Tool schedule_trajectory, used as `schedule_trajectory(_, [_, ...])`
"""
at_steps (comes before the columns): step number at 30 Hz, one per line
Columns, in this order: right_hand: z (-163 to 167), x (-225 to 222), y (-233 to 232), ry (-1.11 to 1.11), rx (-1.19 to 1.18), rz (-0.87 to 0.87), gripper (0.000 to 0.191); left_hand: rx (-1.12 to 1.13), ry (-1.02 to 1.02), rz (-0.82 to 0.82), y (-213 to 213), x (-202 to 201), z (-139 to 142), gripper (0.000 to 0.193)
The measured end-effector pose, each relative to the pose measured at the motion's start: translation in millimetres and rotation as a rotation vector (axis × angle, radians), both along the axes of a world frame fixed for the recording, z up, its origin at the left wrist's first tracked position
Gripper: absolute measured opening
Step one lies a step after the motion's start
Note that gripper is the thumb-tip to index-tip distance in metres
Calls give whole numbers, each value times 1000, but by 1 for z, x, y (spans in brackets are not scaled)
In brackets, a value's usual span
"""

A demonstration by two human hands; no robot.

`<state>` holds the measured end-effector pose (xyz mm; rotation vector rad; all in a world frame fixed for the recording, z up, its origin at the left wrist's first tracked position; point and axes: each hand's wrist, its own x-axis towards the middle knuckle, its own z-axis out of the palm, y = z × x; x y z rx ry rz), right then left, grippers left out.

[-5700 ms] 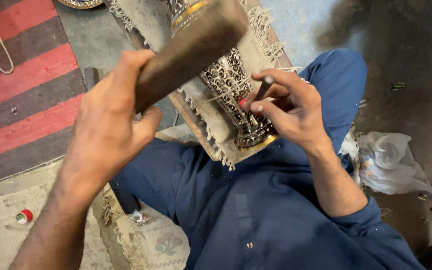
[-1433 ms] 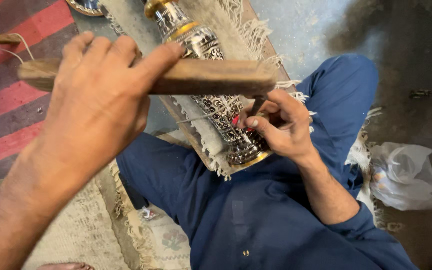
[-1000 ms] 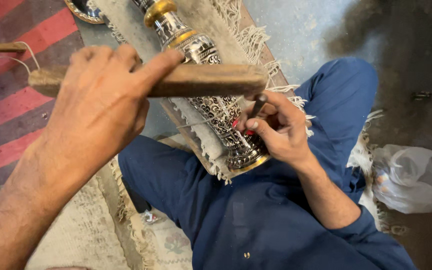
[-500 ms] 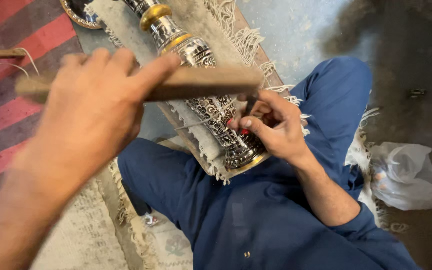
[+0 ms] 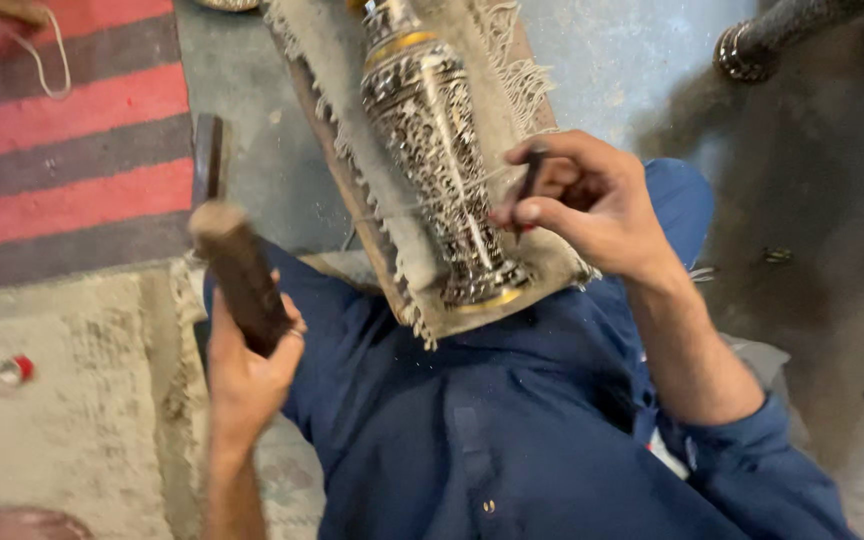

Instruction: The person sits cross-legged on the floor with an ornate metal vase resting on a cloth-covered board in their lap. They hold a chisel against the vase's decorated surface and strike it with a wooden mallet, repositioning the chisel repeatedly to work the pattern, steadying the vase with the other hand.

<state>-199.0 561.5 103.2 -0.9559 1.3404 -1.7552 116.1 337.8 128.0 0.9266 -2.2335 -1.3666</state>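
An engraved metal vase (image 5: 437,165), silver with gold bands, lies on a fringed cloth over a wooden board (image 5: 352,190) propped against my blue-clad lap. My right hand (image 5: 582,205) pinches a thin dark chisel (image 5: 529,180), its tip against the vase's right side. My left hand (image 5: 247,370) is lowered beside my left knee and grips a dark wooden mallet (image 5: 237,275) that points up and away.
A red and grey striped mat (image 5: 62,150) lies at the left, a pale worn rug (image 5: 62,400) below it with a small red-capped thing (image 5: 14,370). A dark metal bar (image 5: 209,155) lies by the board. Another ornate metal piece (image 5: 772,35) shows at top right.
My left hand has dropped from high in front of the camera down to my left side, mallet still held. The view has shifted closer over the vase; my right hand stays on the chisel.
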Motion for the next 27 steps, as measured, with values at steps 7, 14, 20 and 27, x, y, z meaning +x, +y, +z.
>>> schedule_trajectory(7, [59,12,-46,495,126,281,40,328,313,228,49,49,-57,55])
schedule_trajectory(14, [84,33,-69,841,218,294,42,286,370,94,49,30,-44,65])
schedule_trajectory(20, [87,44,-71,848,260,259,40,221,297,-19,46,16,-36,39])
schedule_trajectory(27, [91,48,-77,897,279,266,39,-45,4,-17,20,8,-15,58])
